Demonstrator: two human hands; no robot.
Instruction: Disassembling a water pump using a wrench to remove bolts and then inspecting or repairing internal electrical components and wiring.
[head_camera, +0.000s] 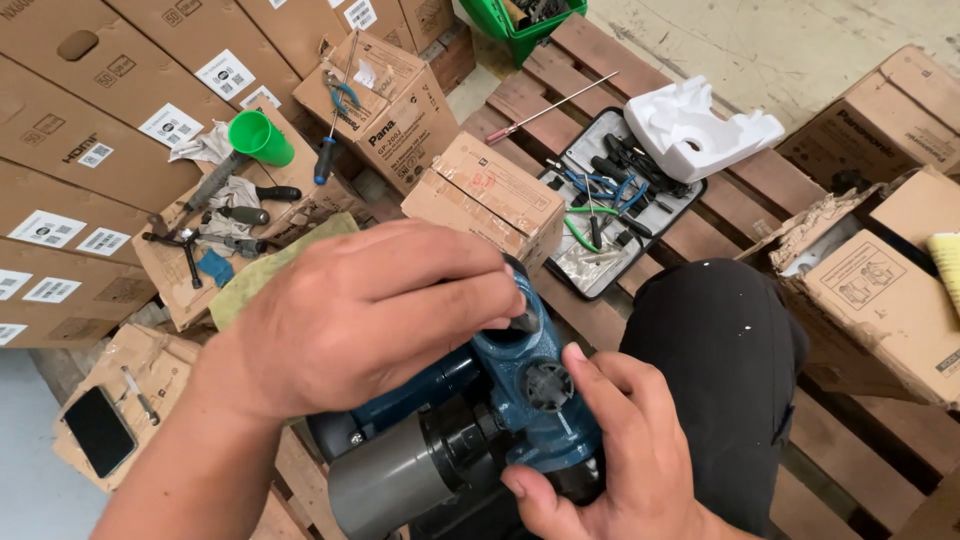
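At lower centre of the frame sits a blue cast-metal pump (520, 400) with a round black plastic plug and grey cylindrical motor. The left hand (370, 310) pinches its fingertips together on a small part at the pump's top opening. The right hand (630, 450) grips the housing's lower side. Behind, on wooden slats, lie a small cardboard box (490, 195) and an open tool case (615, 200).

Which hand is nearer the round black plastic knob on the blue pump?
Right. The right hand has its thumb beside the black knob; the left hand works above it.
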